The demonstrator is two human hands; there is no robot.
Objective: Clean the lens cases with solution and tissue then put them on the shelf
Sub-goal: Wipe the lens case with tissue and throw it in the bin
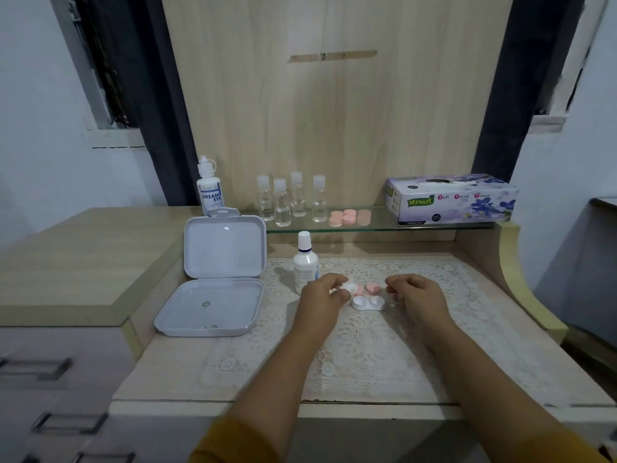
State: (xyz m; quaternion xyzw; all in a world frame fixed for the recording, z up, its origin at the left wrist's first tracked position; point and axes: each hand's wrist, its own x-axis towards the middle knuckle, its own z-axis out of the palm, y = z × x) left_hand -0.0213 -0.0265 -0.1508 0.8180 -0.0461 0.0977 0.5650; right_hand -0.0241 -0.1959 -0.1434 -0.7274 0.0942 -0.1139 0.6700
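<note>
A white lens case [368, 303] with both wells uncapped lies on the lace mat [367, 345]. Two pink caps [371, 288] sit just behind it. My left hand [322, 297] pinches a small wad of white tissue [350, 288] right beside the caps. To the right of the case hovers my right hand [417, 294], fingers curled, with nothing visible in it. A white solution bottle [304, 264] stands just left of my left hand. Several pink lens cases [350, 217] lie on the glass shelf [377, 225].
An open white plastic box [213, 289] sits left of the mat. On the shelf stand a Dream Eye bottle [209, 188], several small clear bottles [292, 200] and a tissue box [450, 198]. Drawers [53, 396] are at the lower left.
</note>
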